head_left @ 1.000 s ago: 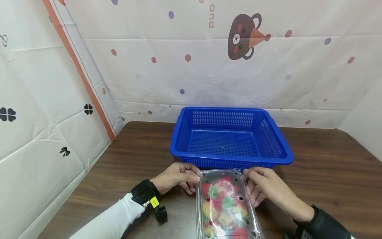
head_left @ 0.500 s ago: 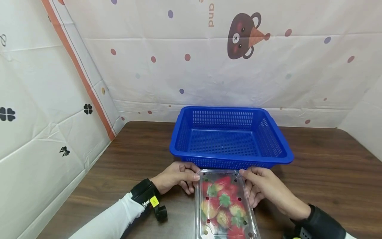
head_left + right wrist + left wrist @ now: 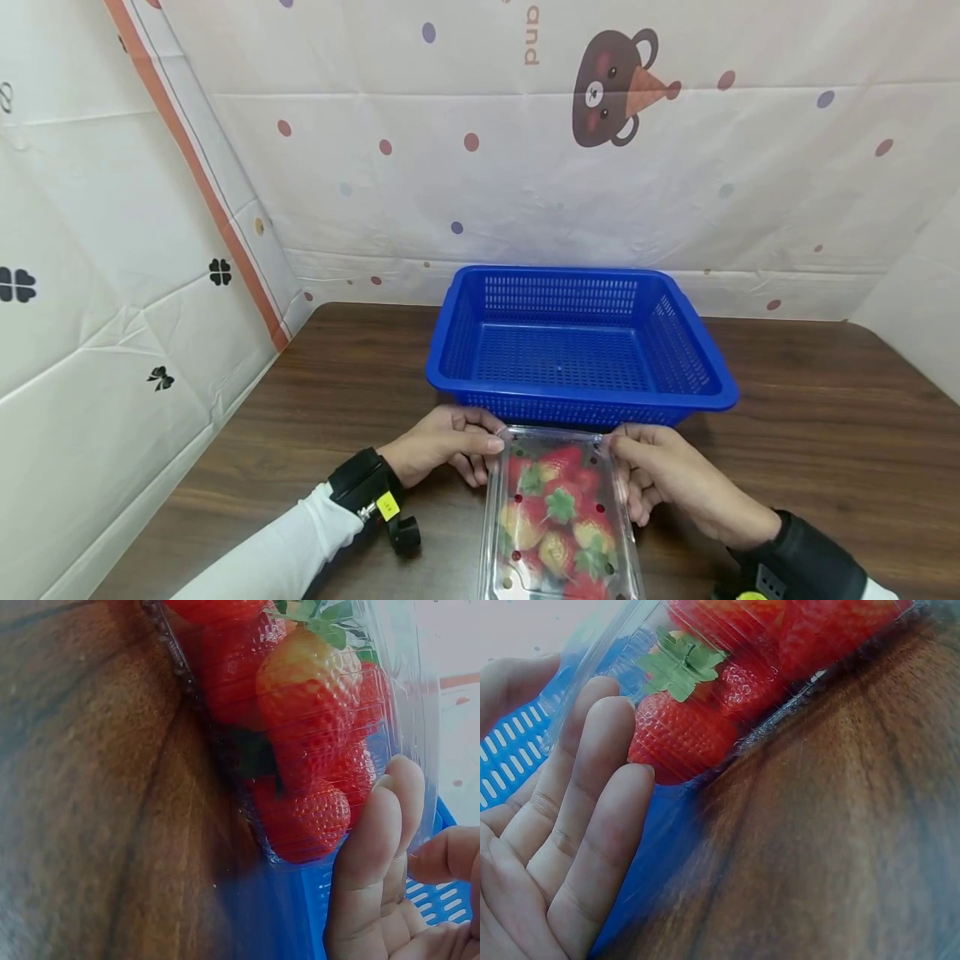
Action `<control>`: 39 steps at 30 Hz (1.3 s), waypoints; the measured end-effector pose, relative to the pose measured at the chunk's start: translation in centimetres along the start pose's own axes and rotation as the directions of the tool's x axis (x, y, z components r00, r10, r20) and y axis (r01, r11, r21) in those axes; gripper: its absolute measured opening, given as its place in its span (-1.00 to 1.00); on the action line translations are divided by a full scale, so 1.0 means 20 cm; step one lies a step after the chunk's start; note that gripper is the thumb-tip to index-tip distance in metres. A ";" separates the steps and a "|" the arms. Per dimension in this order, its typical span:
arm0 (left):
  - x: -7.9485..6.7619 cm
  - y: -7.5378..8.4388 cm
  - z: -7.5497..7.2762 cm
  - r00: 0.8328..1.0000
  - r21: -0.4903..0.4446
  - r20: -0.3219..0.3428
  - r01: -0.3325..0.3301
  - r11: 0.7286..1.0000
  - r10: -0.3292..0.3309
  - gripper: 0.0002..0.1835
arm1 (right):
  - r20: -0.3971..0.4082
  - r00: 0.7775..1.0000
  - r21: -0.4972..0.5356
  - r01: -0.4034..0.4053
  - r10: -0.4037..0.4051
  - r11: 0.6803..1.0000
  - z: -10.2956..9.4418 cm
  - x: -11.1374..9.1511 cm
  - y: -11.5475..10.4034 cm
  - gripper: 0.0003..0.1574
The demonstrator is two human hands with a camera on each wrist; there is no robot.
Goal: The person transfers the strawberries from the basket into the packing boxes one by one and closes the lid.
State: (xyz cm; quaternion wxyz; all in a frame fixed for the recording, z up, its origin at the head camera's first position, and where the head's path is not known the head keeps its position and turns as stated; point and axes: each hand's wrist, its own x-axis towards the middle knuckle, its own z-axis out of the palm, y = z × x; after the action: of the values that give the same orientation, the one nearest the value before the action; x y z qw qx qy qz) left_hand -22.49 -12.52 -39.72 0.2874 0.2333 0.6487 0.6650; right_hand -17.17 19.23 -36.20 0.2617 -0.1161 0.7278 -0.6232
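A clear plastic clamshell box [image 3: 491, 533] of strawberries [image 3: 560, 505] lies on the wooden table, partly cut off by the bottom of the head view. My left hand [image 3: 448, 446] pinches its far left corner between thumb and index finger. On the opposite side, my right hand [image 3: 663, 467] pinches the lid's rim at the far right corner. In the left wrist view, the other fingers [image 3: 604, 832] lie against the box's side. In the right wrist view, fingertips [image 3: 375, 825] touch the clear wall beside the red berries. The lid looks closed, with small round vent holes.
Right behind the box stands a blue plastic basket [image 3: 581, 398] with slotted walls, nothing inside it. Brown wooden table [image 3: 337, 367] stretches to both sides. A printed white cloth [image 3: 360, 200] hangs behind and at the left.
The box's near end has swung slightly left. My right thumb has slid from the lid's corner a little down its right edge. The left hand stays in place.
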 end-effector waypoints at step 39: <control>0.04 0.00 0.05 0.984 0.054 -0.159 0.086 0.995 -0.077 -0.63 | 0.080 0.994 0.075 -0.082 0.076 0.994 0.00 0.06 0.03 -0.59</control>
State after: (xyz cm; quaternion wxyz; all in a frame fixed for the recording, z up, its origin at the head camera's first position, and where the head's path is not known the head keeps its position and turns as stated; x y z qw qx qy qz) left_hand -22.40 -11.30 -39.64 0.2554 0.1621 0.6982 0.6489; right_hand -18.08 18.66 -37.02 0.3184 -0.1006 0.6964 -0.6352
